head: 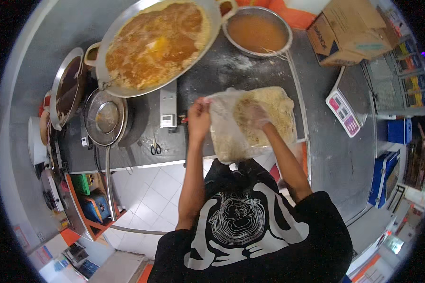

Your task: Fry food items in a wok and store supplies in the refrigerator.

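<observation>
A clear plastic bag [226, 123] of pale, crumbly food lies at the counter's front edge, directly before my body. With its fingers pinched, my left hand [200, 115] holds the bag's upper left edge. My right hand [256, 115], blurred, is over the middle of the crumbly food [279, 106] and seems to be under the thin plastic; its fingers are hard to make out. Whether it grips any of the food cannot be told.
Beyond the bag are a large wok [156, 46] of brown, foamy food and a metal bowl [256, 32] of orange liquid. Scissors [156, 148] and a strainer [108, 116] lie left. A digital scale [343, 109] and a cardboard box [350, 32] stand right.
</observation>
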Demonstrator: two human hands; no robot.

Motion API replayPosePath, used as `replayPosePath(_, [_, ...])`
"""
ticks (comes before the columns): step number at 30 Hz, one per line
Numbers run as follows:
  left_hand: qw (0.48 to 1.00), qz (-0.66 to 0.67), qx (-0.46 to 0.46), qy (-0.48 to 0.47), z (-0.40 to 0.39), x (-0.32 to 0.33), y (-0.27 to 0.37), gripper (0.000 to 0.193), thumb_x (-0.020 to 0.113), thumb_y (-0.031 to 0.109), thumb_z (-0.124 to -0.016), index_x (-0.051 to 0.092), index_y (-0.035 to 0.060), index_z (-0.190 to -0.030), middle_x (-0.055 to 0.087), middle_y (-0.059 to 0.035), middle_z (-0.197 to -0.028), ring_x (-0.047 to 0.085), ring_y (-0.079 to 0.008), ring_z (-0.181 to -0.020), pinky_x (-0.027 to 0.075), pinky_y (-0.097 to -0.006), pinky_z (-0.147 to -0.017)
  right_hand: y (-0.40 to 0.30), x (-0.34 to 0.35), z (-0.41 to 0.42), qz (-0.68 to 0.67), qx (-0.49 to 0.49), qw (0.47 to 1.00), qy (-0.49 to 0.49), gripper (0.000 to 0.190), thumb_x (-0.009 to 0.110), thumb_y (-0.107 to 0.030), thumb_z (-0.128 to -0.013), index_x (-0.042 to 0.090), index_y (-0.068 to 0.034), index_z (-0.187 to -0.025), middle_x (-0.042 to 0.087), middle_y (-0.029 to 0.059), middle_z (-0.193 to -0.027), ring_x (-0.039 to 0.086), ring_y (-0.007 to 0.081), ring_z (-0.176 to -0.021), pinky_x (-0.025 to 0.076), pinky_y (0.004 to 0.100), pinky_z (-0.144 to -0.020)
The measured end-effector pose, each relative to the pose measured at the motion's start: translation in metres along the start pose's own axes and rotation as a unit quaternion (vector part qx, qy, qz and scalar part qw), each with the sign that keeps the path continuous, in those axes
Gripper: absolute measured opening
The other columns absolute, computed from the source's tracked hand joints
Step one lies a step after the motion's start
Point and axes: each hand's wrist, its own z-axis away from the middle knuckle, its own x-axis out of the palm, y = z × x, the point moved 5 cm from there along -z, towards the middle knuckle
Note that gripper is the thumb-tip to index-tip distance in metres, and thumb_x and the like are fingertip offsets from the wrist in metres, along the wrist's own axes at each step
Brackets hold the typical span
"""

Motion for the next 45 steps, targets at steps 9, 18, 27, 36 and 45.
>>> replayPosePath(9, [0.999,0.005,-0.005,-0.054,0.007,0.057,0.049,0.026,0.050,0.023,-0.094,0.062,0.0005,-0.089,0.058,0.0021,-0.073,0.046,-0.0040,-0.065,0.037,-0.0195,-0.059,0.062,0.108,-0.101,-0.087,0.221,0.965,0.115,0.056,0.059,-0.037,-0.075,0.052,-0.001,-0.117,0.045,0.0233,-0.127,0.044,0.0316,-0.120,0.032,0.0400,-0.102])
replayPosePath(18, [0.999,0.014,-0.045,0.027,0.026,0.034,0.039,0.025,0.049,0.022,-0.094,0.062,0.0012,-0.091,0.057,0.0029,-0.072,0.045,-0.0035,-0.062,0.037,-0.0198,-0.056,0.004,0.048,-0.046,-0.281,0.170,0.945,0.007,0.035,0.051,-0.017,-0.084,0.056,-0.002,-0.115,0.062,0.0163,-0.102,0.060,0.0284,-0.096,0.049,0.0354,-0.080])
replayPosePath(27, [0.996,0.022,-0.075,0.054,0.031,0.029,0.029,0.024,0.048,0.021,-0.094,0.062,0.0029,-0.091,0.056,0.0036,-0.072,0.044,-0.0028,-0.062,0.035,-0.0197,-0.054,0.016,-0.110,0.083,-0.255,0.028,0.945,0.202,0.032,0.067,-0.021,-0.078,0.062,-0.007,-0.106,0.063,0.0071,-0.086,0.059,0.0199,-0.078,0.048,0.0328,-0.071])
replayPosePath(36, [0.998,0.002,-0.041,-0.038,0.068,0.114,-0.025,0.032,0.054,0.019,-0.090,0.053,0.0018,-0.117,0.061,-0.0068,-0.082,0.055,-0.0124,-0.081,0.046,-0.0278,-0.070,-0.073,-0.293,0.034,0.018,-0.136,0.915,0.380,0.032,0.064,-0.028,-0.079,0.061,-0.007,-0.102,0.060,0.0133,-0.097,0.056,0.0303,-0.095,0.042,0.0384,-0.087])
replayPosePath(45, [0.975,0.041,-0.006,-0.218,0.107,0.030,-0.008,0.045,0.054,0.003,-0.086,0.045,0.0130,-0.129,0.058,-0.0068,-0.101,0.057,-0.0142,-0.084,0.048,-0.0266,-0.075,-0.195,-0.290,-0.209,0.160,-0.084,0.964,0.193,0.041,0.059,-0.031,-0.077,0.059,-0.006,-0.110,0.060,0.0161,-0.108,0.056,0.0321,-0.102,0.044,0.0378,-0.091])
